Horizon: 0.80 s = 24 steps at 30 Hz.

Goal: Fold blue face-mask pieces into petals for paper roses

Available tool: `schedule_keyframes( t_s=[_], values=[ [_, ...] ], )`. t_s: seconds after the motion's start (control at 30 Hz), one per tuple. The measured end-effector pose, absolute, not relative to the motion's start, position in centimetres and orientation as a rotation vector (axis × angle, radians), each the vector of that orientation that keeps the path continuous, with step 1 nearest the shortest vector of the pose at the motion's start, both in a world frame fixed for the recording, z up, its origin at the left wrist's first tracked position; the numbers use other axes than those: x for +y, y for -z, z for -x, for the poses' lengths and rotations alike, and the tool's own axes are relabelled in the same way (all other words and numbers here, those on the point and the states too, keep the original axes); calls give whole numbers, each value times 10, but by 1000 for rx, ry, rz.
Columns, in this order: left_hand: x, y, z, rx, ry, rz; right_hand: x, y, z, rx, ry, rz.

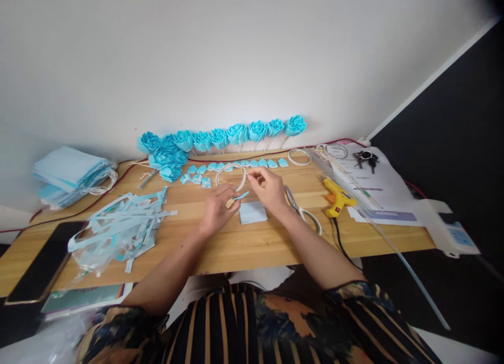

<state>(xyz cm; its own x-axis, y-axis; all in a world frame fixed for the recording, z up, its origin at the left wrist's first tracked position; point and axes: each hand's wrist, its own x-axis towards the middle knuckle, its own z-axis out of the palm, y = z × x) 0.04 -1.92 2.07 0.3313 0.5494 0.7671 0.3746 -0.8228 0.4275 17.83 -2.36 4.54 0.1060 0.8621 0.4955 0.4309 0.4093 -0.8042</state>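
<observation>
Over the middle of the table, my left hand is closed, with a small blue folded piece sticking out between thumb and fingers. A white ring-shaped roll of tape stands tilted just above those fingers, its lower rim against them. My right hand is closed in a pinch at the roll's right edge; the bit of tape between its fingertips is barely visible. Below and between the hands lies a pale blue square. Behind them runs a row of small blue folded pieces, with several more at the left.
Blue fabric roses line the wall. Left are a stack of blue masks, cut strips and a phone. Right are scissors, a yellow glue gun, another tape roll, papers and keys.
</observation>
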Motion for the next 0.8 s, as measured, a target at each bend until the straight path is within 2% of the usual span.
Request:
schedule_keyframes(
  t_s=[0.33, 0.63, 0.8],
  values=[
    [-18, -37, 6, 836, -1462, -2406, -6, -49, -197, -1028, -1037, 1027],
    [-17, -38, 6, 810, -1491, -2420, 0, -43, -202, -989, -1173, 959],
    [-15, -40, 9, 869, -1465, -2306, -2, -65, -223, -1068, -1154, 1117]
  ],
)
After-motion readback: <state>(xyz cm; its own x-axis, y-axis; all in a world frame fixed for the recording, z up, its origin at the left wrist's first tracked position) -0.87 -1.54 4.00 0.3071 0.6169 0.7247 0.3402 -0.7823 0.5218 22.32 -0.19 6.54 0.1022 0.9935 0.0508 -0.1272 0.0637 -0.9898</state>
